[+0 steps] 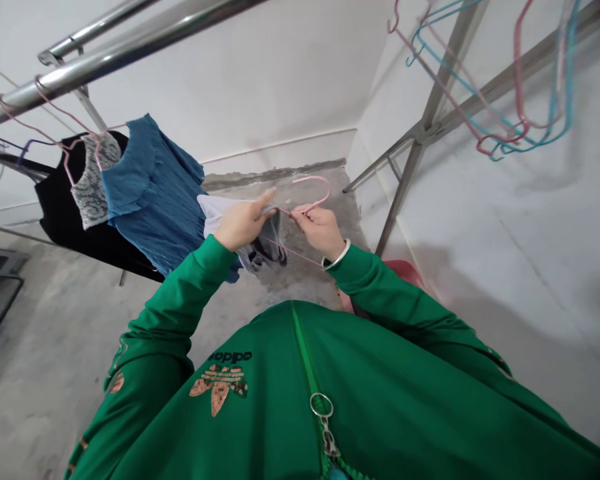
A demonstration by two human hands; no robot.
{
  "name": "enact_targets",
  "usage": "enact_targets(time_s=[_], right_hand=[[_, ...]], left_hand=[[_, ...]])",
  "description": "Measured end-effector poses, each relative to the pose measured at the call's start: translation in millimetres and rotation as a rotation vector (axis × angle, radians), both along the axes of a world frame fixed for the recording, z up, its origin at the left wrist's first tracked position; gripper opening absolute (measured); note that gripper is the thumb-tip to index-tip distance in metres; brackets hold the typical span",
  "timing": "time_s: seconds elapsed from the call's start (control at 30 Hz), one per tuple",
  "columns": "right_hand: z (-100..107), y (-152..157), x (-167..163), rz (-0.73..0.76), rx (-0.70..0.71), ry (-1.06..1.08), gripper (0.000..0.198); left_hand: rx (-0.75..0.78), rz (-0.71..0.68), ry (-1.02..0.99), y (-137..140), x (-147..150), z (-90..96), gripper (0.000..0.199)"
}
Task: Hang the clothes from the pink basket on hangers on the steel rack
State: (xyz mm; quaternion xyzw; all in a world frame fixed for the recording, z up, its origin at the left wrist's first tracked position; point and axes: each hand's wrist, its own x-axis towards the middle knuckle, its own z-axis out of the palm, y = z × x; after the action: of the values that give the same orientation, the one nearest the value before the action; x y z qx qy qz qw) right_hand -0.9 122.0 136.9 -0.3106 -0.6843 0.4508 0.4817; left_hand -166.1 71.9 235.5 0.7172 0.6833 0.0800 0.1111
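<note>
My right hand (320, 230) grips a pink wire hanger (325, 190) near the base of its hook, which curls up above my fingers. A bracelet circles that wrist. My left hand (243, 223) pinches a light grey and dark garment (260, 257), with the thumb pointing toward the hook. One end of the hanger runs into the garment, and its thin lower bar crosses over to my right wrist. Most of the cloth hangs below my left hand; what kind of garment it is cannot be made out.
On a metal rail (115, 53) at left hang a blue ruffled top (155, 187), a lace-collared garment (93, 193) and a black one (63, 190). Pink and blue hangers (520, 133) dangle at upper right by the metal frame (425, 130). A pink basin (405, 270) sits behind my right sleeve.
</note>
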Motion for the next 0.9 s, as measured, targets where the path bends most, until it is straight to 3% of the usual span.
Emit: enact_targets(time_s=[0.1, 0.27, 0.4, 0.47, 0.53, 0.6, 0.63, 0.67, 0.73, 0.8, 0.9], right_hand=[[16, 5, 16, -0.008, 0.084, -0.001, 0.042], [45, 20, 29, 0.026, 0.264, -0.056, 0.044], [71, 39, 39, 0.023, 0.410, -0.175, 0.045], [79, 48, 49, -0.125, 0.549, -0.225, 0.044], [73, 52, 60, -0.416, 0.694, -0.156, 0.041], [47, 47, 65, -0.677, 0.700, -0.029, 0.035], [26, 41, 63, -0.741, 0.625, 0.022, 0.030], [1, 34, 58, -0.710, 0.505, -0.008, 0.026], [-54, 14, 39, -0.441, 0.222, -0.145, 0.022], [-105, -6, 13, -0.134, -0.022, -0.316, 0.035], [-154, -19, -20, 0.131, -0.192, -0.443, 0.043]], left_hand=[[0.061, 0.148, 0.147, 2, -15, 3.1, 0.065], [0.212, 0.199, 0.231, 7, -25, 18.5, 0.016], [0.298, 0.143, 0.225, 10, -21, 37.6, 0.008], [0.233, 0.161, 0.184, 12, -24, 46.3, 0.006], [0.212, 0.209, 0.173, 13, -31, 54.8, 0.009], [0.277, 0.249, 0.190, 12, -37, 63.9, 0.015], [0.317, 0.262, 0.199, 10, -40, 68.5, 0.016], [0.345, 0.267, 0.204, 8, -41, 72.9, 0.018], [0.369, 0.264, 0.207, 1, -39, 80.4, 0.020], [0.373, 0.248, 0.206, -5, -33, 84.8, 0.020], [0.364, 0.185, 0.193, -13, -23, 86.6, 0.020]])
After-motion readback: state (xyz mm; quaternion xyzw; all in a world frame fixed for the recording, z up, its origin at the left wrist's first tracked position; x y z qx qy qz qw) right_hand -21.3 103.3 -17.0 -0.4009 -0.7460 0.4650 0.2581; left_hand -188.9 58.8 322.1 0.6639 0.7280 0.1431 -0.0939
